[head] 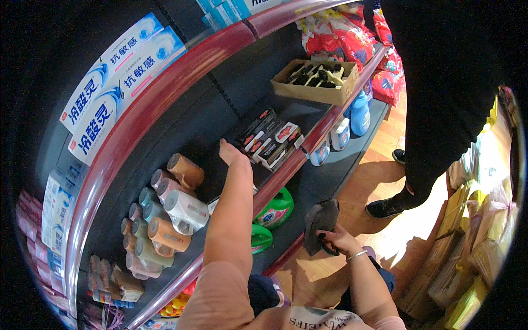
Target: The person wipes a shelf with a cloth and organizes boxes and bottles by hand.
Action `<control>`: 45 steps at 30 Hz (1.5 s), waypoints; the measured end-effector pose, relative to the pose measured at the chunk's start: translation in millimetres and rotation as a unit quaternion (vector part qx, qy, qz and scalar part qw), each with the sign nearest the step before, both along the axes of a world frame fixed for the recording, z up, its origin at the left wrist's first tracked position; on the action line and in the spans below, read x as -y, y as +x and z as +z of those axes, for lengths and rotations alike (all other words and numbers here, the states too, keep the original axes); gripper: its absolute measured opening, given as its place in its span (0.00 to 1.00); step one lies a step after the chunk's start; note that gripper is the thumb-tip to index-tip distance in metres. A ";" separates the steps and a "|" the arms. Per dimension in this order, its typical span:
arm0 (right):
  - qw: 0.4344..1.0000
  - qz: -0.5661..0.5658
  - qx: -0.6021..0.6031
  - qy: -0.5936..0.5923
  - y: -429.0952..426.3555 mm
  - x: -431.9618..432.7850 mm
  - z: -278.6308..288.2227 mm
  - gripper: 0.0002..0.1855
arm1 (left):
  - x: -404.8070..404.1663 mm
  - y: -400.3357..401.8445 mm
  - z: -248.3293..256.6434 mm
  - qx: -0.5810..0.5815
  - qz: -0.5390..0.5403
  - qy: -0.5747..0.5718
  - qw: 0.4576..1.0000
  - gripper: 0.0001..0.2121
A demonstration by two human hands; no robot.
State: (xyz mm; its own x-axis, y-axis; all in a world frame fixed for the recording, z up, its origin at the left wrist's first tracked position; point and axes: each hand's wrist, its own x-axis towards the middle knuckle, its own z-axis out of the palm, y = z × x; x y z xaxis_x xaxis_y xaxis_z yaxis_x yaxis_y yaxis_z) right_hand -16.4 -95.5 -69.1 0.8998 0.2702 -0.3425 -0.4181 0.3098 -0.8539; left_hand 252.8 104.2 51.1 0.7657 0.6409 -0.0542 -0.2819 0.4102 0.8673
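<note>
My left hand (pixel 233 153) reaches over the shelf board and is nearest to a group of black toothpaste-like cartons (pixel 270 138) with red and white marks. Its fingers are partly hidden, so whether they hold or touch a carton I cannot tell. Lower down, my right hand (pixel 339 240) grips a dark grey cloth (pixel 321 222) that hangs in front of the lower shelf. Left of my forearm stand plastic-wrapped cups, among them a white mug (pixel 185 211) and an orange mug (pixel 169 234).
A cardboard box of black-bristled brushes (pixel 315 84) sits farther along, before red bags (pixel 342 35). Below are a blue bottle (pixel 360 113) and a green jug (pixel 275 210). A dark red rail (pixel 284 175) edges the shelf. A person in black (pixel 441 103) stands at right, near stacked cartons (pixel 429 264).
</note>
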 end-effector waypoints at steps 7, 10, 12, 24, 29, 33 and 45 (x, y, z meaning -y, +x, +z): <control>1.000 -0.008 0.007 0.003 -0.9 4.0 4.2 0.06 | 51.9 1.5 64.6 0.089 -0.086 0.729 0.673 0.15; 0.998 -0.022 0.059 -0.011 2.3 0.3 -6.3 0.06 | 89.8 11.4 68.8 0.024 -0.149 0.877 0.456 0.19; 0.999 0.000 0.032 -0.018 4.8 0.4 -8.7 0.07 | 110.4 7.3 81.0 -0.074 -0.227 0.919 0.313 0.21; 0.998 0.058 0.015 0.003 13.9 -2.5 -25.0 0.12 | 136.7 43.3 78.9 -0.412 -0.348 0.838 0.081 0.26; 0.996 0.076 0.010 0.040 14.0 -2.9 -22.9 0.12 | 140.4 40.3 82.4 -0.339 -0.345 0.870 0.100 0.26; 0.997 0.065 0.027 0.033 14.2 -2.5 -24.5 0.12 | 166.4 46.2 59.0 -0.380 -0.358 0.842 0.133 0.15; 0.998 0.063 0.011 -0.011 11.7 1.9 -21.5 0.13 | 159.4 13.3 63.3 -0.425 -0.405 0.809 0.019 0.23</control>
State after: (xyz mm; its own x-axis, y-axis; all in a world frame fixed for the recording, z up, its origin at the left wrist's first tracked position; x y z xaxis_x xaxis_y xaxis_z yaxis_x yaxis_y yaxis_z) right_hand -4.7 -97.4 -90.6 0.8666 0.3740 -0.3304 -0.4340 0.2378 -0.8690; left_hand 266.2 -55.2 114.5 0.7231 0.1251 -0.6794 -0.3543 -0.7771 -0.5202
